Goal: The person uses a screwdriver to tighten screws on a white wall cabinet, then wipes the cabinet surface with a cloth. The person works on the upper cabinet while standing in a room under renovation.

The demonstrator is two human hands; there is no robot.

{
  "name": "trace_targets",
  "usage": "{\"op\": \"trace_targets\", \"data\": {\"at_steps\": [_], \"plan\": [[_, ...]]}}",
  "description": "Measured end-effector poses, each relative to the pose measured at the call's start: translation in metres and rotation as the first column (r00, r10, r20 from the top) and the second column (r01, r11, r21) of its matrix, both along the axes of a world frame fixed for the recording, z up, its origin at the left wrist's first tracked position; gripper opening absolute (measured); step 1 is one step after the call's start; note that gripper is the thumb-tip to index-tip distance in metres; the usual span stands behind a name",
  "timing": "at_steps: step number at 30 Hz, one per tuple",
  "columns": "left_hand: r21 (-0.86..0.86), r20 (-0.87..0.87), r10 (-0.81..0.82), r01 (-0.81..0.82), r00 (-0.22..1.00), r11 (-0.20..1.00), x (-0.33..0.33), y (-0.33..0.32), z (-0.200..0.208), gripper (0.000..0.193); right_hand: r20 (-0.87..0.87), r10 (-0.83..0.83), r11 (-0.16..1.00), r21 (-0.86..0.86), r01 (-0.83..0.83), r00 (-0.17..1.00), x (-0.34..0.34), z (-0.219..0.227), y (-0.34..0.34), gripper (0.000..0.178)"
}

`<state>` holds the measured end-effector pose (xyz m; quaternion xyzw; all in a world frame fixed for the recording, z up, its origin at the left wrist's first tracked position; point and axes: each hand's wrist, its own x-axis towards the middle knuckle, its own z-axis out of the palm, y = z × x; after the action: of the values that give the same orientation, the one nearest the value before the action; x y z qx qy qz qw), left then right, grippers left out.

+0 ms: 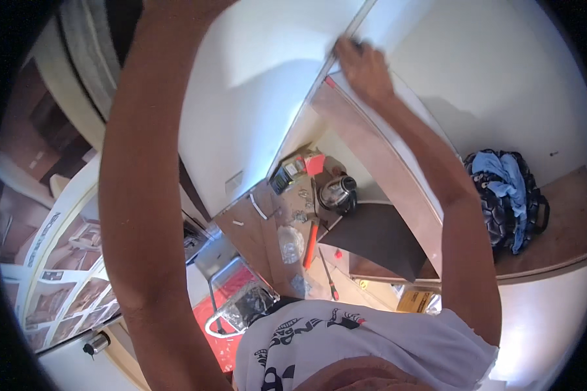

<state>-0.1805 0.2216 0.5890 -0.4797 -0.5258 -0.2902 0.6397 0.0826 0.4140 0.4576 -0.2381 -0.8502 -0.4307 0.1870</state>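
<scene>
My right hand (366, 70) is raised to the upper middle, at the edge of a white panel (254, 98). Its fingers curl in against the narrow strip (310, 98) along that edge, and a small dark thing shows at the fingertips, too little to name. My left forearm (143, 163) stretches up the left side and passes out at the top; the left hand lies beyond the picture. Under the right forearm runs a slanting wooden board (378, 156).
Below are a shiny kettle-like vessel (338, 194), a long orange-handled tool (312, 244), a thin red-and-black-handled tool (329, 277) and a clear plastic dish (291, 244). A folding step stool (218, 326) stands lower left. On the right shelf sits a backpack (496, 225) draped with blue cloth (505, 171).
</scene>
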Motion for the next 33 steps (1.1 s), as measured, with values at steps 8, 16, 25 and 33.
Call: {"op": "trace_targets", "data": {"at_steps": [8, 16, 25, 33], "plan": [[-0.005, 0.009, -0.029, 0.029, 1.0, 1.0, -0.001, 0.004, -0.008, 0.043, 0.056, 0.015, 0.996, 0.092, -0.02, 0.998, 0.003, 0.05, -0.026, 0.031], [0.0, 0.032, -0.112, 0.112, 0.993, 0.994, 0.007, 0.025, -0.02, 0.043, 0.143, -0.144, 0.975, -0.148, 0.165, 0.979, 0.025, -0.048, -0.005, 0.036], [-0.012, 0.074, -0.128, 0.129, 0.989, 0.992, 0.003, 0.02, -0.017, 0.042, 0.107, -0.094, 0.988, -0.111, 0.106, 0.99, 0.027, -0.048, -0.012, 0.041], [0.0, 0.022, -0.041, 0.041, 0.999, 0.999, -0.002, -0.003, 0.005, 0.042, -0.045, -0.049, 0.989, -0.143, 0.042, 0.998, -0.002, -0.036, -0.001, 0.037]]}}
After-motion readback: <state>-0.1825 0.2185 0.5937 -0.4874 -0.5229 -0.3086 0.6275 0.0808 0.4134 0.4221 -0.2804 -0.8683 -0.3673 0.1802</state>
